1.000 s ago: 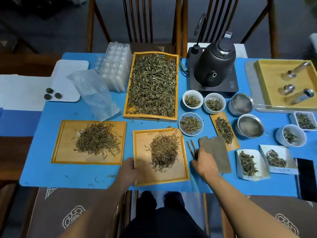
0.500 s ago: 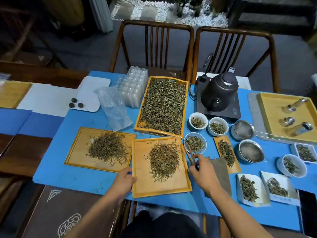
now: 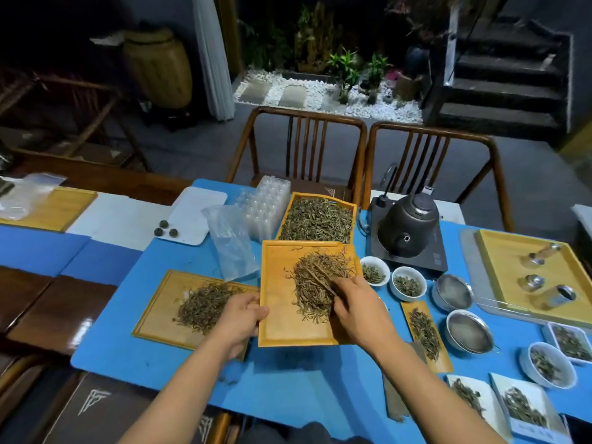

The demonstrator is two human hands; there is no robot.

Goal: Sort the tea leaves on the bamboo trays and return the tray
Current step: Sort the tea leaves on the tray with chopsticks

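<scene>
My left hand (image 3: pixel 238 318) grips the left edge of a small bamboo tray (image 3: pixel 277 309), lifted and tilted toward the large tray of tea leaves (image 3: pixel 317 219) behind it. A heap of brown tea leaves (image 3: pixel 315 283) lies on the small tray. My right hand (image 3: pixel 355 310) holds wooden tongs (image 3: pixel 323 277) with their tips in that heap. Another flat bamboo tray (image 3: pixel 153 318) with a pile of leaves (image 3: pixel 205 304) sits on the blue mat at the left.
A black kettle (image 3: pixel 408 230) on its base stands at the back right. White bowls (image 3: pixel 407 283), two strainers (image 3: pixel 469 331), a narrow tray of leaves (image 3: pixel 424 334) and paper boxes (image 3: pixel 471 398) fill the right side. A plastic bag (image 3: pixel 232 243) and clear vial rack (image 3: pixel 267 208) lie back left.
The small tray has risen from the mat and moved toward the large tray. My right hand picked up the tongs and brought them into the heap. The camera tilted up.
</scene>
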